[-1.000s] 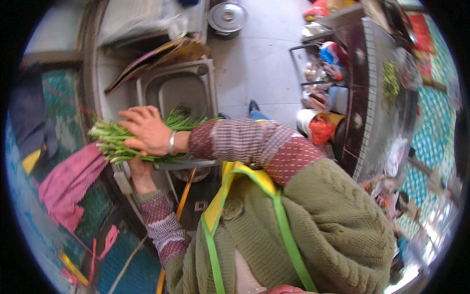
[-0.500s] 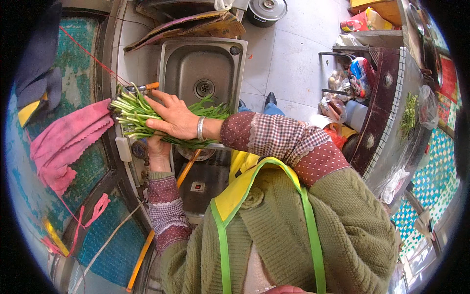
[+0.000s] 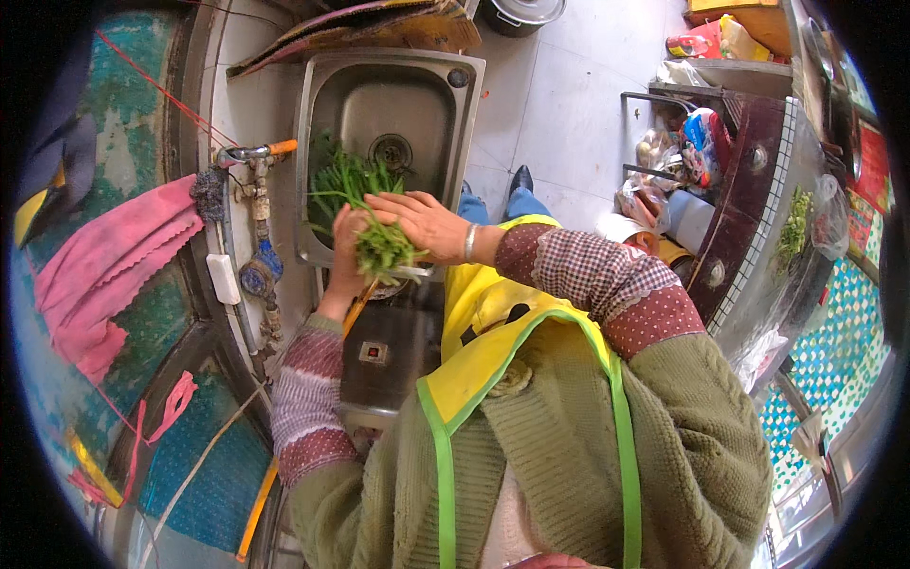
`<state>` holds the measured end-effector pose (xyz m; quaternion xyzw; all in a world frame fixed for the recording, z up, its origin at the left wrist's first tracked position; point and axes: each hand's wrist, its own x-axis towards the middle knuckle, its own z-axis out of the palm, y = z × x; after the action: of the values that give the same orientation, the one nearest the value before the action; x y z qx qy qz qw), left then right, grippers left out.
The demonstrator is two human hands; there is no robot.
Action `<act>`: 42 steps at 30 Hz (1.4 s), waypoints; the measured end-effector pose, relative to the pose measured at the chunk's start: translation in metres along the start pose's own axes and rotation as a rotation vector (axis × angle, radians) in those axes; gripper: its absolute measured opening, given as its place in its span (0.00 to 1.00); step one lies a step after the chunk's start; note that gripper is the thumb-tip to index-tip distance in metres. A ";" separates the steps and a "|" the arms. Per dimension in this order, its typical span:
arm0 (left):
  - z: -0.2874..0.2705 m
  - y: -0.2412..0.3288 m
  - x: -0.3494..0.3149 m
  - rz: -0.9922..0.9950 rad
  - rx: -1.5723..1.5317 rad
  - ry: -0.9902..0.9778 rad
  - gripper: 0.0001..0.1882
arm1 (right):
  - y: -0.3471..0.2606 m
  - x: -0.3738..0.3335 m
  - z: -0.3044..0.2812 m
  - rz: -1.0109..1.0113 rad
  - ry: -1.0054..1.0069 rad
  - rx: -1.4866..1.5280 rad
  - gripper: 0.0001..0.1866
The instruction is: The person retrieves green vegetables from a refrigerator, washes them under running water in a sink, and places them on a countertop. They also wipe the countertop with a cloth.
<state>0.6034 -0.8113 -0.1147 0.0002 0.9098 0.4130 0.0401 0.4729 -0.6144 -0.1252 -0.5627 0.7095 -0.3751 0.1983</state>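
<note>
A bunch of green chives [image 3: 387, 250] is held between my two hands over the near edge of the metal sink [image 3: 477, 123]. My left hand [image 3: 347, 254] is closed around the bunch from the left. From the right, my right hand [image 3: 425, 226] lies over it with the fingers together, pressing against the stalks. The long leaves reach out over the basin, and the other ends point toward me. Part of the bunch is hidden behind my fingers.
Left of the sink are a tap with an orange handle [image 3: 282, 148], pipes with a blue valve [image 3: 265, 270] and a pink cloth [image 3: 118, 270]. A dark appliance [image 3: 379, 379] stands in front of the sink. A lidded pot [image 3: 523, 13] sits on the floor beyond; bagged goods [image 3: 701, 147] fill the right side.
The chives have come from the left rim by the tap to the sink's near edge and turned, so the whitish ends no longer point left. Both hands moved right with them.
</note>
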 end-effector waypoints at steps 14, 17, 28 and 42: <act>0.086 -0.051 -0.022 -0.096 0.009 -0.282 0.47 | 0.026 -0.073 0.078 0.208 -0.213 -0.195 0.47; 0.079 -0.039 0.008 -0.392 -0.443 -0.243 0.46 | 0.027 -0.062 0.070 0.439 -0.247 0.166 0.48; -0.025 -0.007 0.095 -0.728 -0.825 -0.150 0.27 | 0.043 0.048 -0.029 0.594 0.198 0.681 0.17; 0.061 0.007 -0.006 -0.481 0.116 -0.694 0.65 | 0.019 -0.076 0.037 0.090 -0.304 -0.313 0.38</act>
<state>0.6140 -0.7617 -0.1490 -0.0708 0.8383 0.3154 0.4391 0.5089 -0.5524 -0.1740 -0.6043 0.7455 -0.1622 0.2298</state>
